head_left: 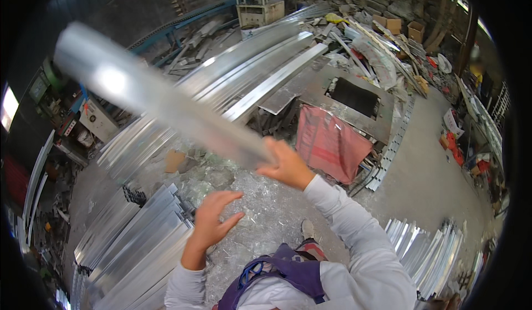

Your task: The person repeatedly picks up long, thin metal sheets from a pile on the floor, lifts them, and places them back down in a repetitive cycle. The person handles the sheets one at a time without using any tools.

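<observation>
right hand (pixel 288 166): fingers clenched on one long metal strip (pixel 160 102), blurred, raised up-left | left hand (pixel 213 218): fingers spread, holding nothing, below the strip | two stacks of metal strips (pixel 138 243) on floor | one red cloth (pixel 330 143)

Obstacles, left: stacked long silver metal profiles (pixel 138 249), just beside the open left hand (pixel 213 221). Ahead: long flat silver strips (pixel 260 69) lying on a heap. Overhead, crossing the view: blurred long silver metal strip (pixel 155 99) in the right hand's grip (pixel 285 166). Right of hand: red cloth (pixel 330 143) draped over a grey metal bench with a rectangular cut-out (pixel 354 102). Far right: further silver profiles (pixel 429 252). Free room: bare concrete floor (pixel 421 171) between bench and right profiles; littered floor patch (pixel 266 204) below the hands.
</observation>
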Demonstrator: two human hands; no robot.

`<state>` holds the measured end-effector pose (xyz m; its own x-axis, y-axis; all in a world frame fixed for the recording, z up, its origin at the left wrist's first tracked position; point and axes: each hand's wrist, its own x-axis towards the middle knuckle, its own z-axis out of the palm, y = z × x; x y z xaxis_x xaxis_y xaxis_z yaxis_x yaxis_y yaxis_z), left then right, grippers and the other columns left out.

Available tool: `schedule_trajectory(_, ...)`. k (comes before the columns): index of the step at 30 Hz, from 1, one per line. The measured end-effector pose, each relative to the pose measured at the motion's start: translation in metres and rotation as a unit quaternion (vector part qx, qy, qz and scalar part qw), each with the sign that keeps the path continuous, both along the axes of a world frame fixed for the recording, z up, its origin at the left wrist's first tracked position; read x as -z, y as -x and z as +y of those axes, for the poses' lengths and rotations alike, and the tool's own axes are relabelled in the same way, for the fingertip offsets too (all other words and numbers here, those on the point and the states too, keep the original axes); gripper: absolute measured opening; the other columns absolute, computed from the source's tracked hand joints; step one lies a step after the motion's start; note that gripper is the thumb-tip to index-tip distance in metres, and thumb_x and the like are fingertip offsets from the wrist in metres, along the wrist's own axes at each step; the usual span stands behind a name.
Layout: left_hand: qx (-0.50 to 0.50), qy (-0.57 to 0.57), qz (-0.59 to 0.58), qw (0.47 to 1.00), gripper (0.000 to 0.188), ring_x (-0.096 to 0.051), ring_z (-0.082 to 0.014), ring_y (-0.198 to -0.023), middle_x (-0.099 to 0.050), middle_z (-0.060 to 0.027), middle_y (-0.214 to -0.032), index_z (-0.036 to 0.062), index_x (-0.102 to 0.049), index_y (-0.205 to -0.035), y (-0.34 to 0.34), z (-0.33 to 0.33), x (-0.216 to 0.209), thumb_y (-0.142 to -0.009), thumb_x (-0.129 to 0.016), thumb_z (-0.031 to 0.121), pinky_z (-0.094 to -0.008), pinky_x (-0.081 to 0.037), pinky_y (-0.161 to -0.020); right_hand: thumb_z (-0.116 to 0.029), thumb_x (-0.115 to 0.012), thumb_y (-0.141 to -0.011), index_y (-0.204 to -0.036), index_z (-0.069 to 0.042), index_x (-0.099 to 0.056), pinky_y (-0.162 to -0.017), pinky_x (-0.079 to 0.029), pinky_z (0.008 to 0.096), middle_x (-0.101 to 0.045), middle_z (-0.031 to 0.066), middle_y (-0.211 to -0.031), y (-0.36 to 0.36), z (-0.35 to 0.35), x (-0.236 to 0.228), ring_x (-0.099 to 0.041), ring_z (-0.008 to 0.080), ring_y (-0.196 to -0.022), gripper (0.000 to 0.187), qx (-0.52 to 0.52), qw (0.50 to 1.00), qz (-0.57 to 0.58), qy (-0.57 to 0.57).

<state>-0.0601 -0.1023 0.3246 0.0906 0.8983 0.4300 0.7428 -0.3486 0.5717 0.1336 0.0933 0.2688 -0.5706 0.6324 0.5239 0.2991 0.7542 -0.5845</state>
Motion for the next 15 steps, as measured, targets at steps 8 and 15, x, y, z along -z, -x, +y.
schedule_trajectory(8, -0.122, 0.291, 0.160, 0.935, 0.063, -0.060, -0.0392, -0.111, -0.065, -0.0214, -0.116, 0.0079, -0.063, -0.124, 0.097, 0.018, 0.076, -0.085, -0.059, 0.058, -0.0477, -0.039, -0.103, -0.059, -0.073, -0.073, -0.120, 0.000, -0.052, -0.076, -0.050, 0.0487, -0.061, 0.0259, -0.093, -0.008, -0.068, 0.077, -0.062, 0.0434, -0.088, 0.079, -0.227, 0.932, -0.264, 0.099)
schedule_trajectory(15, 0.026, 0.654, -0.090, 0.751, 0.080, -0.058, -0.0254, -0.114, -0.062, -0.0154, -0.126, 0.0038, -0.055, -0.134, 0.083, -0.001, 0.240, -0.082, -0.063, 0.065, -0.0345, -0.042, -0.100, -0.059, -0.077, -0.065, -0.117, -0.002, -0.055, -0.078, -0.049, 0.0450, -0.061, 0.0191, -0.099, -0.061, -0.010, 0.122, -0.063, 0.0360, -0.093, 0.080, -0.289, 0.887, -0.359, 0.030)
